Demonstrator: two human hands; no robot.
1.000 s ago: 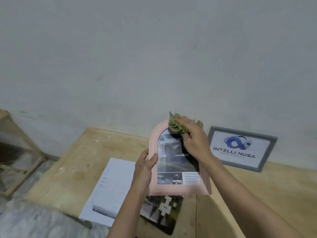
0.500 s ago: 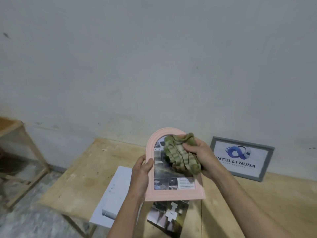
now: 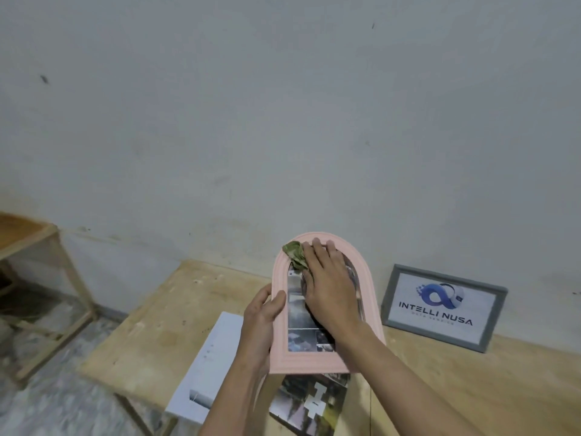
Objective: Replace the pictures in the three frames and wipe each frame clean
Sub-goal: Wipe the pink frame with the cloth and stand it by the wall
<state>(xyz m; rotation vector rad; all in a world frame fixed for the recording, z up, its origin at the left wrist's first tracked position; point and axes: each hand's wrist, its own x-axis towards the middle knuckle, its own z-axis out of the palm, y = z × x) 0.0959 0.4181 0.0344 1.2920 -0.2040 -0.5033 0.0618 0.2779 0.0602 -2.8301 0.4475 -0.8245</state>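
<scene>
Held up off the desk [image 3: 163, 335] in front of the body: pink arched frame [image 3: 372, 313], long axis running roughly 6 to 12 o'clock, arch at 12, flat foot at 6, face toward the camera. Gripped along its 9 o'clock edge by the left hand [image 3: 262, 322], thumb over the front rim, fingers hidden behind. Laid flat on the glass near the arch, the right hand [image 3: 330, 291], fingers nearly straight and spread, pressing a green cloth [image 3: 295, 256] that peeps out at 11 o'clock of the fingertips. Most of the picture below the palm, toward 6 o'clock, uncovered, so probably a downward stroke along the long axis, right hand sweeping, left hand bracing against the push. At 3 o'clock of the pink frame, leaning on the wall [image 3: 283, 121], a grey frame [image 3: 388, 297] with a logo print. Under the raised frame at 6 o'clock, a loose photo [image 3: 311, 404]; at 8 o'clock, a white sheet [image 3: 204, 366]. No third frame in view.
</scene>
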